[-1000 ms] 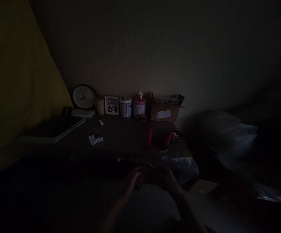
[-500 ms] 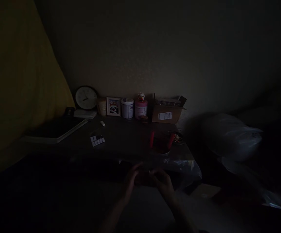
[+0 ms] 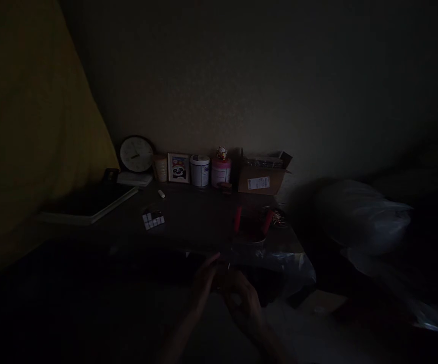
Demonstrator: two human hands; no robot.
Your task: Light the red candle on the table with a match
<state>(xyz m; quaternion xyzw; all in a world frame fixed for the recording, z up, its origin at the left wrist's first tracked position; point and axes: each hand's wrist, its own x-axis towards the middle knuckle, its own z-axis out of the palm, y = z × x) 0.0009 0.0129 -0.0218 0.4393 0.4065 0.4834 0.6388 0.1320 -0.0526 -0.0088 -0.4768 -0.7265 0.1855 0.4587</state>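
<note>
The room is very dark. In front of the table's near edge, my left hand [image 3: 203, 283] is closed around a small dark box-like thing [image 3: 219, 280], whose kind I cannot make out. Close against its right side is my right hand [image 3: 245, 298], fingers bent in a pinch. A thin pale sliver [image 3: 229, 265] shows just above the right fingertips; the rest of it is lost in shadow. Beyond the hands, two red candles [image 3: 237, 220] stand upright on a dark round dish [image 3: 254, 239]. Right behind them lies a small dish of thin sticks [image 3: 277, 218].
A puzzle cube [image 3: 153, 220], a small white object [image 3: 161, 193] and a large dark book [image 3: 90, 205] lie on the table. Along the wall stand a clock [image 3: 136, 154], a panda picture [image 3: 178, 168], tubs [image 3: 199, 171] and a cardboard box [image 3: 258, 182]. Plastic bags [image 3: 358, 215] lie at right.
My right hand has moved left and in against my left hand, and the pale sliver has shifted slightly left with it. My left hand has barely moved.
</note>
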